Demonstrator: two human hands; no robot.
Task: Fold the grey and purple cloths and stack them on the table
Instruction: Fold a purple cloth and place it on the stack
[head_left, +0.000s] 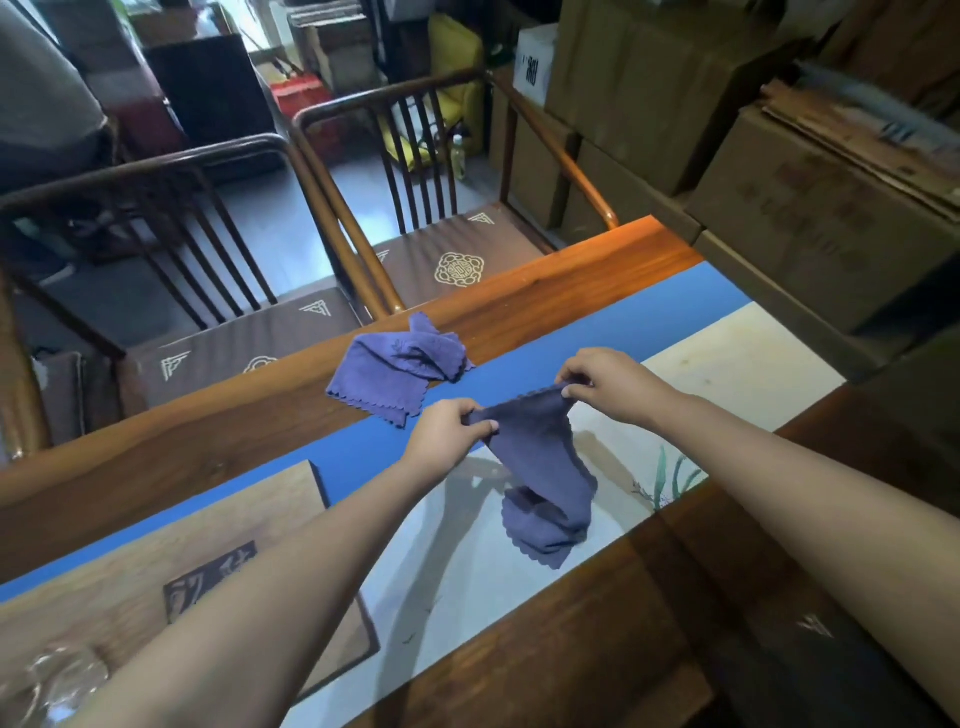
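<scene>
Above the table (597, 270), the top edge of the grey cloth (540, 467) is pinched by the left hand (447, 434) and right hand (605, 382). Soft and light, it is best held by its corners. The purple cloth (395, 371) is left crumpled behind.

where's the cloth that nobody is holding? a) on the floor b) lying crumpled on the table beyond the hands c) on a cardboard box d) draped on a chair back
b: the purple cloth lies crumpled on the table, beyond both hands, which hold up the darker grey cloth.
</scene>
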